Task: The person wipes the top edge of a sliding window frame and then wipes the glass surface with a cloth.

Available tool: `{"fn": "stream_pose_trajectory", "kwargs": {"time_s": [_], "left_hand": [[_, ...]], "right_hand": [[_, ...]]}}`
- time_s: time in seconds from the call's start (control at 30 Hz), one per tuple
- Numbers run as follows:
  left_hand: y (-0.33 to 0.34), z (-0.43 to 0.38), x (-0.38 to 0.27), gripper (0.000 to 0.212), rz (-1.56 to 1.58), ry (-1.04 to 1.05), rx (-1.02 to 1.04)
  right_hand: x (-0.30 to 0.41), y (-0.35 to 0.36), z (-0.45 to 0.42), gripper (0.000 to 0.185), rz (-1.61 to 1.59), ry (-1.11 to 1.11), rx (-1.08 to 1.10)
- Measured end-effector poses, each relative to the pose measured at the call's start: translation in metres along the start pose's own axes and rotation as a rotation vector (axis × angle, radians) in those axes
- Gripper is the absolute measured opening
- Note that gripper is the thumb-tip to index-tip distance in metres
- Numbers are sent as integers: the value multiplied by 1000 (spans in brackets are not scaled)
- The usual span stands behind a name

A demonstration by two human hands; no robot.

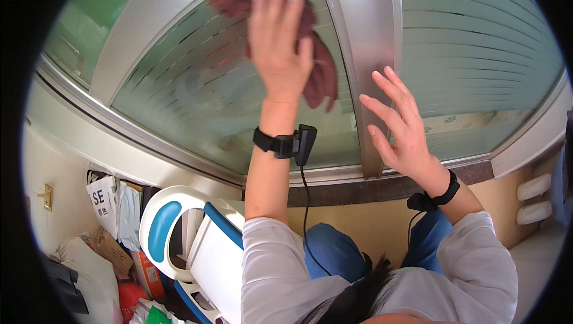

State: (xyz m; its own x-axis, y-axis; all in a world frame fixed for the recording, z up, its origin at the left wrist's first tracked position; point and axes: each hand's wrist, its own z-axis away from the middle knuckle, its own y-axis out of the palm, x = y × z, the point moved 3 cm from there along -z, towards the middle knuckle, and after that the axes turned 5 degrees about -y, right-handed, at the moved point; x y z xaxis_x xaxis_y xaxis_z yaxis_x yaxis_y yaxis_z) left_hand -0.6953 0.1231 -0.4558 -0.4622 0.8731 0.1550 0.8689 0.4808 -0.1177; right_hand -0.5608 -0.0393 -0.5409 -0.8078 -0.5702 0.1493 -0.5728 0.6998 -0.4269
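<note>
A dark maroon cloth [323, 71] lies pressed against a striped frosted glass pane [179, 86] under my left hand [280, 46]. That hand is flat on the cloth with its fingers stretched upward, slightly blurred. My right hand [400, 127] is raised before the metal door frame [365, 33], fingers spread and holding nothing; whether its fingertips touch the frame I cannot tell. Each wrist bears a black strap with a small device and a cable. A second striped pane [470, 50] stands to the right of the frame.
At the lower left is a white and blue plastic chair or stool [219, 252]. Bags, boxes and a white sack [91, 279] are piled beyond it against the wall. A dark stone sill [322, 196] runs below the panes. White and blue objects [535, 198] stand at the far right.
</note>
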Motion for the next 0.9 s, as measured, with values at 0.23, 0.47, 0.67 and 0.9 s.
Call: {"fn": "stream_pose_trajectory", "kwargs": {"time_s": [0.23,0.47,0.67,0.9], "left_hand": [[-3,110,-19,50,47,0,387],[-23,29,-58,50,191,-236,-9],[14,-79,-69,45,-153,193,-177],[30,65,-102,74,-145,18,303]], "right_hand": [[-4,1,11,46,-62,67,62],[-10,-24,9,43,-124,100,-51],[-15,-34,-10,47,-120,96,-282],[-25,-23,47,42,-129,274,-139]]}}
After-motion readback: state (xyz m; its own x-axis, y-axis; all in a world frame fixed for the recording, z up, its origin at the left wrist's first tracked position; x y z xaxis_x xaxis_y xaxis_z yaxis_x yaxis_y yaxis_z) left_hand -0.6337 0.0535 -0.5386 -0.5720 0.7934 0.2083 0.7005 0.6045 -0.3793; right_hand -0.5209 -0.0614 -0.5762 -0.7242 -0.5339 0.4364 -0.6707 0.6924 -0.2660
